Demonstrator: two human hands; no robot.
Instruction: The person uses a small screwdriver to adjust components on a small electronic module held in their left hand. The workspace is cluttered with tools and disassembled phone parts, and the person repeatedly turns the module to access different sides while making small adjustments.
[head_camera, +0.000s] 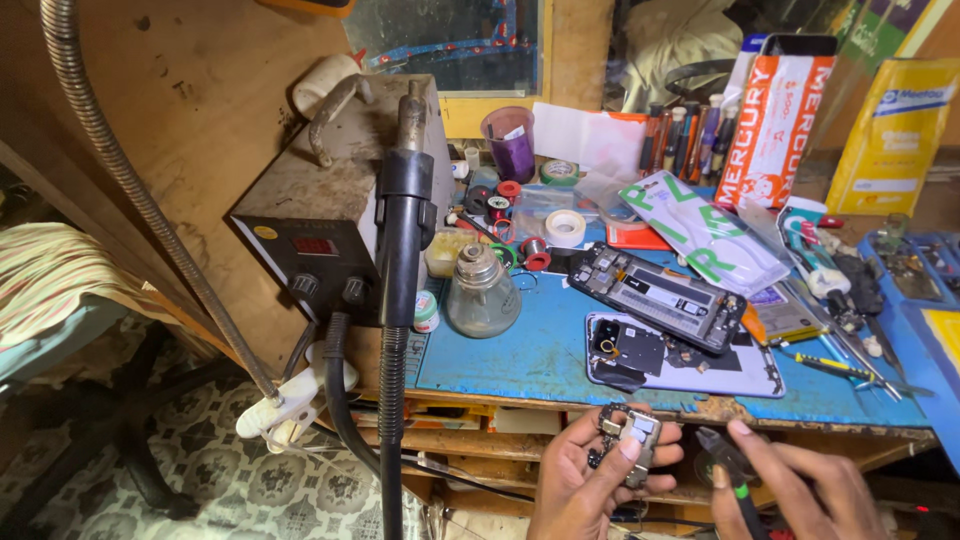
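My left hand (585, 475) holds a small circuit board with metal shields (628, 440) below the front edge of the bench. My right hand (800, 490) grips a thin dark tool with a green band (730, 470), its tip pointing toward the board. On the blue mat (520, 350) above lie an opened phone frame (660, 295) and a phone back panel (680, 355) with dark parts on it.
A hot-air rework station (330, 225) with its black handpiece (400, 240) stands at the left. Beside it sits a glass spirit lamp (482, 290). Tape rolls (563, 228), a purple cup (512, 145), screwdrivers (840, 368) and packets crowd the bench. A gooseneck arm (130, 180) ends in a white clip (285, 410).
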